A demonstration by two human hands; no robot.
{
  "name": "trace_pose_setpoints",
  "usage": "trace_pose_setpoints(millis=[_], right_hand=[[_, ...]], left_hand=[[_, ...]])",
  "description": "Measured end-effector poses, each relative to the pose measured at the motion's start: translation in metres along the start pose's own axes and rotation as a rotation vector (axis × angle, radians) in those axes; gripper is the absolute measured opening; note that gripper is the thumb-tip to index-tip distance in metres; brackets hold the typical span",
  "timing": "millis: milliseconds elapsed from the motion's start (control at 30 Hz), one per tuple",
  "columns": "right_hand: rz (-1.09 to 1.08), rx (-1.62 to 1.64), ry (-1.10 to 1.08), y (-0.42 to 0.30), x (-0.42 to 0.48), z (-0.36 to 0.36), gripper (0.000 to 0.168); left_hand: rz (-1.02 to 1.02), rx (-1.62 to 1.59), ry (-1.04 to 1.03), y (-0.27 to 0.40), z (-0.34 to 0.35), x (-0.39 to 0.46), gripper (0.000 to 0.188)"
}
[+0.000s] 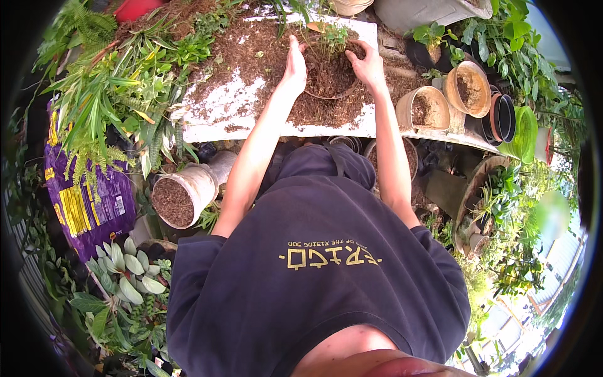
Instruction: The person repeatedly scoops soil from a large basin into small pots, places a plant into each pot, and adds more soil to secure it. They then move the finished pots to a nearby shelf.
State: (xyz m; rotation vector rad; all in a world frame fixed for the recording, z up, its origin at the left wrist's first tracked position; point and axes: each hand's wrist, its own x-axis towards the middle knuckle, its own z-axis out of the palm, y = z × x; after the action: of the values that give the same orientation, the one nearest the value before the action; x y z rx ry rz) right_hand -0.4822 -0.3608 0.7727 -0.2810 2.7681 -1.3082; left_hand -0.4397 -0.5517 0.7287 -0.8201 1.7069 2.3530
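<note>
A round pot (335,96) filled with dark soil and fibre stands on a white, soil-strewn work surface (207,133). A small leafy plant (333,40) rises at the pot's far side. My left hand (296,66) is at the left of the pot, fingers extended and pointing away from me, its thumb near the far rim. At the right my right hand (368,66) curves over the pot's rim, thumb and fingers apart. Whether either palm presses on the pot cannot be told. Loose brown potting mix (278,101) lies around it.
Cut greenery (127,89) is heaped at the left. Two beige pots (423,108) (467,89), black pots (504,118) and a green one (523,134) stand at the right. A soil-filled white container (176,200) and a purple printed bag (94,207) are below left.
</note>
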Motion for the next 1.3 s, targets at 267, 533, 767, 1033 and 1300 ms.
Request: trace_pose_setpoints(millis=[267,533,767,1033,1300], right_hand=[[-0.352,-0.209,-0.154,0.024,0.040,0.004,0.041],[-0.224,-0.343,-0.198,0.018,-0.003,-0.001,0.047],[-0.175,0.069,0.006,0.000,-0.045,-0.001,0.039],[-0.658,-0.591,-0.401,0.022,-0.054,0.002,0.046],[-0.487,-0.783,-0.566,0.008,-0.014,-0.021,0.061]], left_hand=[[0.169,0.391,-0.330,0.036,0.008,-0.002,0.107],[0.310,0.524,-0.305,0.018,-0.022,-0.013,0.084],[0.684,1.239,-0.168,0.008,-0.025,-0.083,0.050],[0.865,1.659,-0.178,-0.002,-0.041,-0.067,0.056],[0.993,1.690,-0.085,0.015,-0.027,-0.034,0.072]])
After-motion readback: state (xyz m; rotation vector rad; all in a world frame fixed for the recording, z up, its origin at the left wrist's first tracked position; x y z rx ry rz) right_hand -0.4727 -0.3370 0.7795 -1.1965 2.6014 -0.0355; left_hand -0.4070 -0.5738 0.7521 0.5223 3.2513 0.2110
